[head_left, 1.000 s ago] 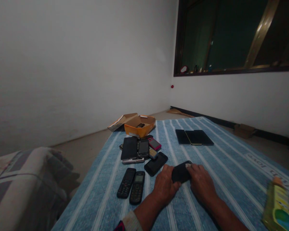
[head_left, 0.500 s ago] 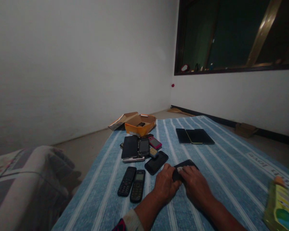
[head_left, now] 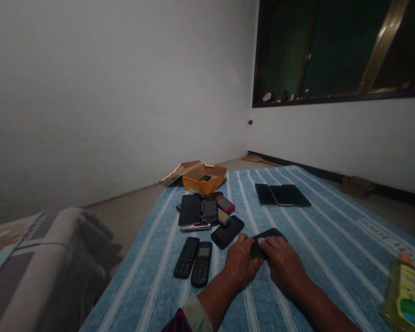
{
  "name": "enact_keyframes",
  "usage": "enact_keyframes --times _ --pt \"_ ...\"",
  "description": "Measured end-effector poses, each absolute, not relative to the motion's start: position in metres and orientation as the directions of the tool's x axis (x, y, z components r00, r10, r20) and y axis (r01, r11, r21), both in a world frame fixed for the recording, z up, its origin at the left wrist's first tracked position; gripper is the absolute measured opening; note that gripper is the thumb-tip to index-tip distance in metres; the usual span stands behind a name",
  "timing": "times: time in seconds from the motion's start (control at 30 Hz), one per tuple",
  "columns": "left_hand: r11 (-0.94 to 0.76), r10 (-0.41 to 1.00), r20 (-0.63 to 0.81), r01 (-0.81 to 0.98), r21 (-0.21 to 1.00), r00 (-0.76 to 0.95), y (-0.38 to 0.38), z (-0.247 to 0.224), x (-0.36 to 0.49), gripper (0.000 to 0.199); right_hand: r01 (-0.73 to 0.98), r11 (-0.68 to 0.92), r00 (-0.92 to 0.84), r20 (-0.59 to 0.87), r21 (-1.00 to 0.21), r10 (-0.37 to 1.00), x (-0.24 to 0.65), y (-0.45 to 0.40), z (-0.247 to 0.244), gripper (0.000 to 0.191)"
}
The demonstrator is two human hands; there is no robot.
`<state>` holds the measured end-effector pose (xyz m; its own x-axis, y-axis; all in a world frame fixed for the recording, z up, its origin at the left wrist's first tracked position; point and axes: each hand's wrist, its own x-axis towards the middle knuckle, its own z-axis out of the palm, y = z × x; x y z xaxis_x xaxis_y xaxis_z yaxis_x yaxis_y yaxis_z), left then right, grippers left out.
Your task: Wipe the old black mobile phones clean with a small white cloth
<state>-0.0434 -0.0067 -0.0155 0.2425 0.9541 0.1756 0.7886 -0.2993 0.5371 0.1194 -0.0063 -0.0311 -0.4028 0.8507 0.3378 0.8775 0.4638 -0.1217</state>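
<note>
A black phone [head_left: 259,249] lies on the striped blue cloth, partly hidden under both hands. My left hand [head_left: 241,262] grips its left end, fingers curled over the edge. My right hand [head_left: 284,262] is closed on a small white wad [head_left: 261,241], pressed against the phone's dark face; whether the wad is cloth or tissue I cannot tell. Just left of my left hand lies another black phone [head_left: 228,232]. Two keypad phones [head_left: 186,258] rest side by side nearer to me. Behind them is a pile of several phones [head_left: 209,210], one with a pink edge.
An orange cardboard box [head_left: 204,183] with its lid open stands at the back, a small phone inside. Flat black phones [head_left: 282,195] lie in a row at the back right. A bottle of yellow liquid [head_left: 406,295] is at the right front. A draped blanket [head_left: 60,267] lies at left.
The view has shifted slightly, so everything sits a little further right. Both hands stay on the phone; the white wad remains under my right fingers.
</note>
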Motion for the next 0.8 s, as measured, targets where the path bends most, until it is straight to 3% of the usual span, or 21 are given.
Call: enact_keyframes --times 0.23,0.8 --pt "-0.266 0.964 0.134 0.813 0.518 0.231 -0.008 -0.011 -0.042 0.025 0.867 0.476 -0.418 0.304 -0.146 0.856 0.119 -0.004 -0.034 0.045" --pt "-0.314 0.949 0.184 0.785 0.534 0.254 -0.006 -0.020 -0.044 0.025 0.865 0.482 -0.420 0.324 -0.139 0.848 0.120 -0.006 -0.034 0.043"
